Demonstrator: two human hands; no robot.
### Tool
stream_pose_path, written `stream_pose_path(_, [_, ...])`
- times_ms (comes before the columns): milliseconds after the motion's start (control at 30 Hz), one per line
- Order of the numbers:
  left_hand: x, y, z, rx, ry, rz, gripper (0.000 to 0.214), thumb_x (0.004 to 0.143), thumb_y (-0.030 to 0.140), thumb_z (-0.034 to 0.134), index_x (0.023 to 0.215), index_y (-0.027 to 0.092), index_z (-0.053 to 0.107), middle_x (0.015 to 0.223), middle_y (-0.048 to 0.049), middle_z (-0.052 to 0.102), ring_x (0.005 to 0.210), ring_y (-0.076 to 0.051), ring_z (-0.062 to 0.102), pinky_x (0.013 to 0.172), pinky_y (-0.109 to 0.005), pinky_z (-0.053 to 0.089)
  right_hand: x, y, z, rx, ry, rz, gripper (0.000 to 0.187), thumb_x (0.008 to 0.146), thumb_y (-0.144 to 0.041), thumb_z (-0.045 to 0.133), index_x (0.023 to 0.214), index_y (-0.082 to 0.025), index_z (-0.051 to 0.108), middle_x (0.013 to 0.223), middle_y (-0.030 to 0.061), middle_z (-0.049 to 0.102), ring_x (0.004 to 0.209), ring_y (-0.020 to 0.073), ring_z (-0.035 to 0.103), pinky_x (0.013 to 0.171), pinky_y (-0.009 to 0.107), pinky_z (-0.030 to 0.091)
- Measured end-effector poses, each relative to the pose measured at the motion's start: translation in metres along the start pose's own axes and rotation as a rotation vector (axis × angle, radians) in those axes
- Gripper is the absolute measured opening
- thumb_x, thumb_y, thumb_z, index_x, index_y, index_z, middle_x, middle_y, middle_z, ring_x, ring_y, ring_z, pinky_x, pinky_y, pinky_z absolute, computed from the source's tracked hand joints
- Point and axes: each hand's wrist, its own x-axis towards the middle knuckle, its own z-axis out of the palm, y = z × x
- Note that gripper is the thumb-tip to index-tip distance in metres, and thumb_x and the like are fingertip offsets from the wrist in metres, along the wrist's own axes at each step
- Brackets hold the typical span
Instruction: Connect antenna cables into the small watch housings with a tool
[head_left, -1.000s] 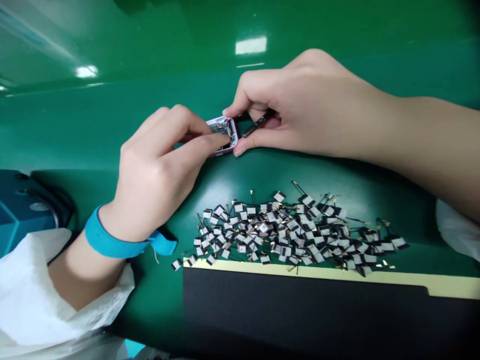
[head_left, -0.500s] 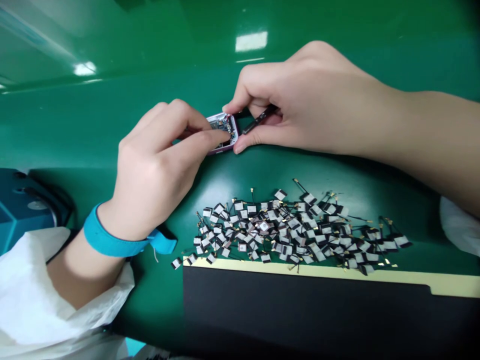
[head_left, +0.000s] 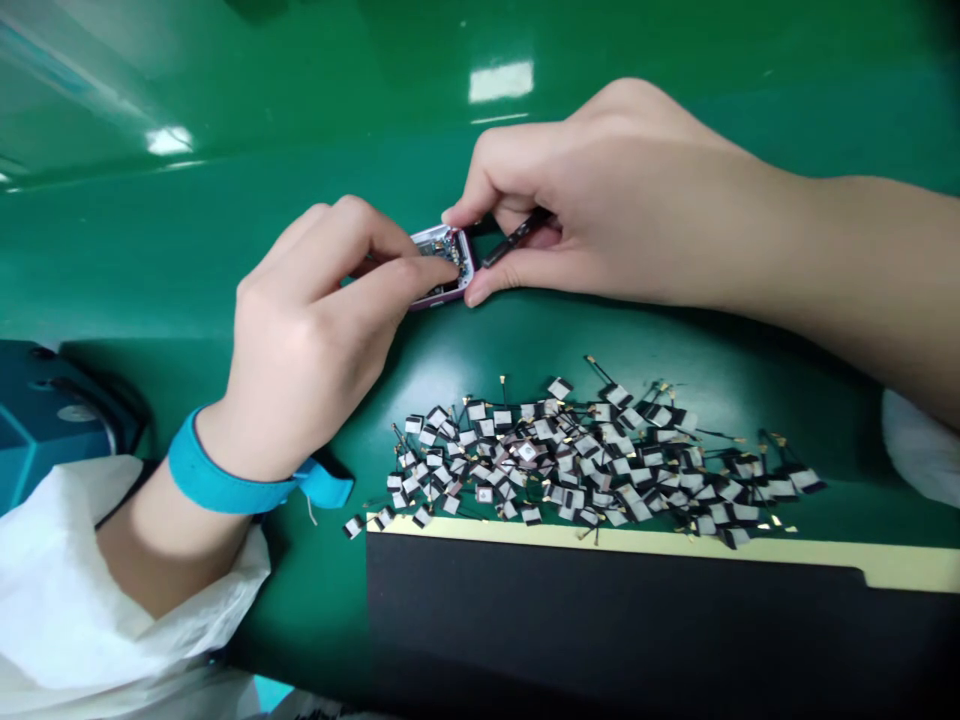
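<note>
The device [head_left: 444, 243] is held open side up over the counter [head_left: 600, 335], seemingly to leave its inside within reach. The right hand [head_left: 600, 205] pinches one end between thumb and finger, likely to steady it, a black stick [head_left: 516, 238] tucked in the palm. The left hand [head_left: 311, 300] sets its thumb inside; its other fingertips are hidden, so whether it pinches is unclear. Nearer the person, parts [head_left: 529, 453] lie heaped, perhaps for easy reach.
</note>
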Motion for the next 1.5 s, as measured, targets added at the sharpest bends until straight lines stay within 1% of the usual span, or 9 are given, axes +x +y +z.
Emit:
stream_pose_path(333, [0.0,0.002,0.0,0.012,-0.01,-0.024,0.027,0.088,0.024,0.034,0.096,0.019,0.059,0.086,0.0035,0.049,0.088,-0.011,0.055,0.072,-0.025,0.042,0.001,0.001,0.001,0.014,0.02,-0.028,0.04,0.07,-0.046,0.065,0.096,-0.017,0.056,0.07,-0.0028,0.053,0.085,0.0196,0.056,0.077,0.031,0.043])
stream_pose_path(467, [0.0,0.0,0.0,0.013,-0.008,-0.008,0.027,0.089,0.024,0.034,0.098,0.021,0.059,0.087,0.0035,0.05,0.088,-0.01,0.054,0.071,-0.025,0.041,0.001,0.001,0.001,0.027,0.023,-0.04,0.038,0.071,-0.043,0.066,0.096,-0.016,0.056,0.07,-0.0026,0.053,0.084,0.0194,0.055,0.077,0.031,0.042])
stream_pose_path(567, [-0.001,-0.002,0.001,-0.003,-0.002,0.006,0.025,0.088,0.023,0.036,0.099,0.022,0.058,0.088,0.0027,0.051,0.085,-0.01,0.053,0.07,-0.026,0.042,0.001,0.002,0.001,0.034,0.016,-0.032,0.038,0.071,-0.044,0.065,0.096,-0.017,0.056,0.069,-0.0028,0.053,0.084,0.0194,0.055,0.077,0.032,0.042])
stream_pose_path(700, [0.0,-0.002,0.0,-0.018,0.002,0.009,0.022,0.087,0.02,0.042,0.098,0.018,0.061,0.085,-0.0007,0.053,0.082,-0.012,0.053,0.068,-0.025,0.041,0.001,0.001,0.001,0.04,0.001,-0.016,0.039,0.072,-0.046,0.063,0.097,-0.017,0.056,0.067,-0.0025,0.051,0.086,0.0204,0.055,0.077,0.031,0.041])
stream_pose_path(900, [0.0,0.0,0.0,-0.017,0.005,0.011,0.022,0.088,0.021,0.041,0.096,0.017,0.06,0.084,-0.0004,0.053,0.08,-0.011,0.052,0.067,-0.025,0.04,0.001,0.001,0.0,0.041,0.005,-0.018,0.039,0.071,-0.046,0.065,0.096,-0.017,0.057,0.066,-0.0031,0.051,0.077,0.017,0.054,0.069,0.027,0.038])
stream_pose_path(1067, [0.001,-0.002,0.002,-0.023,0.019,0.025,0.02,0.088,0.02,0.043,0.095,0.016,0.061,0.083,-0.0018,0.054,0.079,-0.012,0.05,0.067,-0.025,0.041,0.001,0.002,0.001,0.057,0.015,-0.022,0.039,0.071,-0.045,0.065,0.096,-0.017,0.057,0.063,-0.0044,0.049,0.063,0.0117,0.05,0.056,0.022,0.03])
stream_pose_path(1167, [0.0,-0.004,0.001,-0.029,0.025,0.048,0.019,0.087,0.017,0.044,0.095,0.015,0.061,0.085,-0.0039,0.055,0.078,-0.013,0.049,0.066,-0.025,0.041,0.003,0.002,0.001,0.079,0.004,-0.005,0.037,0.071,-0.045,0.064,0.095,-0.017,0.056,0.062,-0.0048,0.05,0.058,0.0102,0.049,0.052,0.02,0.027])
stream_pose_path(1333, [-0.003,-0.006,-0.001,-0.07,0.026,0.074,0.017,0.086,0.016,0.045,0.097,0.014,0.057,0.089,-0.0044,0.055,0.08,-0.014,0.048,0.069,-0.026,0.044,0.004,-0.003,-0.006,0.073,-0.036,-0.024,0.034,0.075,-0.042,0.062,0.094,-0.015,0.055,0.063,-0.0025,0.052,0.059,0.0116,0.05,0.053,0.02,0.032])
stream_pose_path(1500, [-0.004,-0.008,0.002,-0.097,0.065,0.09,0.019,0.087,0.015,0.04,0.099,0.013,0.055,0.09,-0.0048,0.054,0.081,-0.014,0.046,0.073,-0.026,0.044,0.001,-0.006,-0.013,0.147,-0.064,-0.056,0.037,0.083,-0.039,0.051,0.112,-0.016,0.047,0.067,-0.0005,0.052,0.062,0.0131,0.051,0.055,0.022,0.038])
